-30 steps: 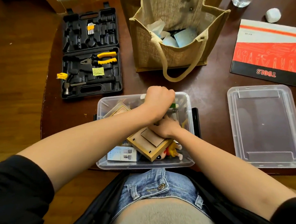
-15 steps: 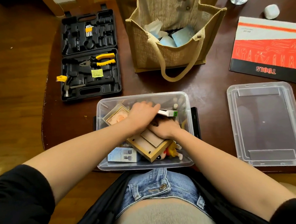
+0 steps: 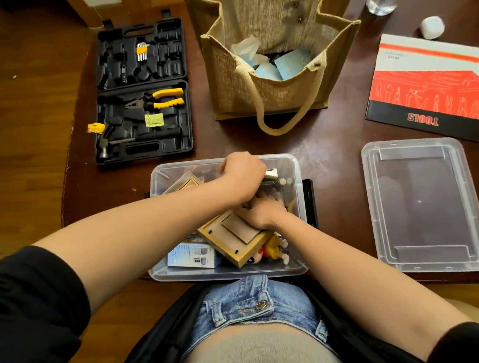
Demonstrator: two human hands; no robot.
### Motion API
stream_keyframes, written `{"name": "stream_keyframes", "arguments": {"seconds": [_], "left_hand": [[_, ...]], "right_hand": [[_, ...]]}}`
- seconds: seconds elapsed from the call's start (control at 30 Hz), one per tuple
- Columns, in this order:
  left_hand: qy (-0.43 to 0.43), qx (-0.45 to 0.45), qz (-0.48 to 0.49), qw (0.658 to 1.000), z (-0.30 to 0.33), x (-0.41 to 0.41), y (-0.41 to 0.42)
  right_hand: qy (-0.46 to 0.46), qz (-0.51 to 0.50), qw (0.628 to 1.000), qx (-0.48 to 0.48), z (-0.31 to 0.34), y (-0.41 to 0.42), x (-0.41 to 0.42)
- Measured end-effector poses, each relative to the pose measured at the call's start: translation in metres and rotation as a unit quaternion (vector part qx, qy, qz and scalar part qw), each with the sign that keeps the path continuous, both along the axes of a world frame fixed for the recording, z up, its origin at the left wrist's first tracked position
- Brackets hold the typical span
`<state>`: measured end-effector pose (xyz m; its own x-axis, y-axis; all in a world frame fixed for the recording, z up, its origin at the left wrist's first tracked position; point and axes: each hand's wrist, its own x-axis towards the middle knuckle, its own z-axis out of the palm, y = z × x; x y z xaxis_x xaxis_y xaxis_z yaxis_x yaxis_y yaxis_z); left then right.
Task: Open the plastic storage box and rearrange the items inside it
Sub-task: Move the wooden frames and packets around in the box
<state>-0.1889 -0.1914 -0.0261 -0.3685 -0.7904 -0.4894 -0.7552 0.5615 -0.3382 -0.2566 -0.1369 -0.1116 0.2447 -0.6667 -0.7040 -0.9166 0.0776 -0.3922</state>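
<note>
With its lid point(image 3: 426, 206) already off and laid flat on the table point(image 3: 331, 147) to the right, the plastic storage box point(image 3: 295, 172) sits at the table's near edge, just in front of the person, w/ both hands working inside it. Left hand point(image 3: 243, 172): fingers clenched over the far part of the box, apparently around a small white-and-green item point(image 3: 271, 175) that pokes out at the thumb side; the grasp itself is hidden under the knuckles, so what exactly it holds cannot be told for sure. Right hand point(image 3: 262, 210): lies lower, fingers curled down onto the back of a gold picture frame point(image 3: 236, 237), which rests tilted across the box; prob. pinned there so it stays put while the other hand shifts things. Near side of box: a pale blue carton point(image 3: 192, 255) and a small toy figure point(image 3: 273, 249), partly under the frame. Judged stage: box opened, rearranging under way. Beyond the box: open tool case point(image 3: 140, 92), jute bag point(image 3: 270, 67).
</note>
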Motion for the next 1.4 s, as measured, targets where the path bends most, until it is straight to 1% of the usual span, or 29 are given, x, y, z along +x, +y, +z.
{"name": "stream_keyframes", "arguments": {"seconds": [0.13, 0.3, 0.43, 0.6, 0.8, 0.9, 1.03, 1.07, 1.13, 1.2, 1.27, 1.33, 1.4], "left_hand": [[-0.019, 0.015, 0.004, 1.000, -0.003, -0.004, 0.000], [-0.009, 0.039, 0.037, 0.998, -0.003, 0.001, 0.001], [-0.013, 0.039, 0.029, 0.999, 0.002, -0.002, -0.004], [-0.071, 0.048, -0.001, 0.996, 0.005, -0.016, 0.000], [-0.094, 0.047, -0.021, 0.994, 0.007, -0.020, -0.001], [-0.120, 0.060, -0.037, 0.990, 0.001, -0.024, 0.000], [-0.125, 0.067, -0.045, 0.989, -0.011, -0.018, -0.001], [-0.113, 0.070, -0.034, 0.991, -0.014, -0.016, -0.001], [-0.056, 0.076, 0.009, 0.995, -0.019, -0.012, -0.003], [0.013, 0.076, 0.046, 0.996, -0.018, -0.005, -0.003], [0.073, 0.059, 0.065, 0.993, -0.017, 0.005, 0.001], [0.129, 0.043, 0.089, 0.987, -0.018, 0.018, 0.007], [0.179, 0.030, 0.120, 0.976, -0.020, 0.032, 0.016]], "right_hand": [[0.000, -0.005, 1.000, 0.009, -0.001, -0.001, 0.001], [-0.019, -0.013, 1.000, 0.008, 0.000, -0.003, 0.000], [-0.045, -0.029, 0.999, 0.010, 0.003, -0.002, -0.005], [-0.040, -0.030, 0.999, 0.003, 0.004, -0.001, -0.007], [-0.043, -0.033, 0.998, 0.006, 0.003, -0.001, -0.009], [-0.062, -0.036, 0.997, 0.011, 0.002, -0.001, -0.009], [-0.074, -0.046, 0.996, 0.011, 0.002, -0.003, -0.010], [-0.082, -0.053, 0.995, 0.015, 0.002, -0.003, -0.010], [-0.116, -0.098, 0.988, 0.017, 0.003, -0.004, -0.010], [-0.148, -0.197, 0.969, 0.010, 0.003, -0.003, -0.011], [-0.139, -0.288, 0.947, -0.001, 0.002, 0.000, -0.013], [-0.122, -0.322, 0.939, 0.000, 0.000, 0.001, -0.014], [-0.116, -0.325, 0.939, 0.002, 0.000, 0.001, -0.013]]}}
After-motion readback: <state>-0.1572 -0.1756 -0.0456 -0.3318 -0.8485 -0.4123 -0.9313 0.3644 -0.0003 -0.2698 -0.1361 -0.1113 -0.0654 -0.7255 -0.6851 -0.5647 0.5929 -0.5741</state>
